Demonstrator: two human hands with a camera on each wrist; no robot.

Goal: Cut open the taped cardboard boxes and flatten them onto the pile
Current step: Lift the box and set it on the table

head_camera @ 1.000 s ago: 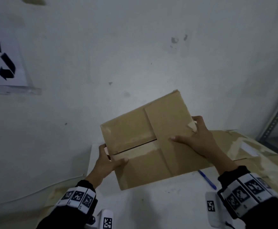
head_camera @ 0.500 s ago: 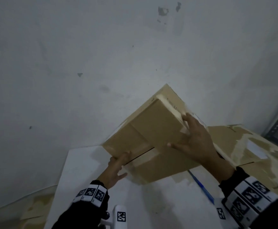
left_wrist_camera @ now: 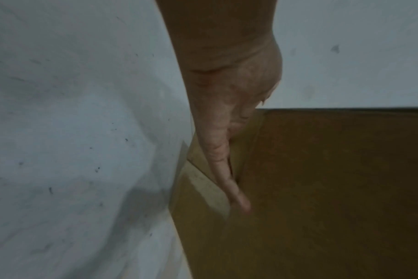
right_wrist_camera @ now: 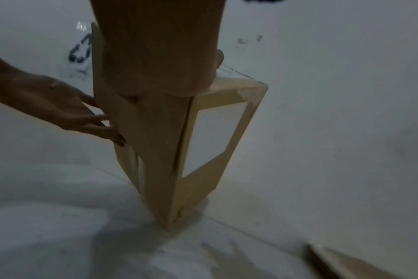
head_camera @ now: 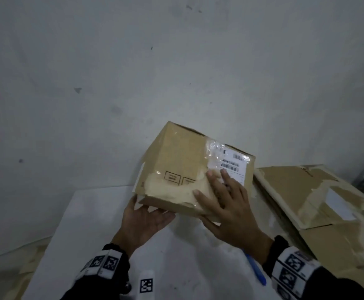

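Tilting box (head_camera: pixel 183 169) between flat hands: left (head_camera: pixel 143 219) beneath, right (head_camera: pixel 226 208) covering label (head_camera: pixel 230 167); print blurred.

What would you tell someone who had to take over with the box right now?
Left hand: open, fingers flat under the box's near left edge.
Right hand: open, palm flat on its top by the label.
Box: tilted up off the white table, not yet flattened; tape shows along its near edge.
Pile of flat cardboard: to the right.
Blue cutter: on the table under the right wrist.
Done: at least one box flattened.
Left: probably cut this box's tape, flatten it, put it on the pile.
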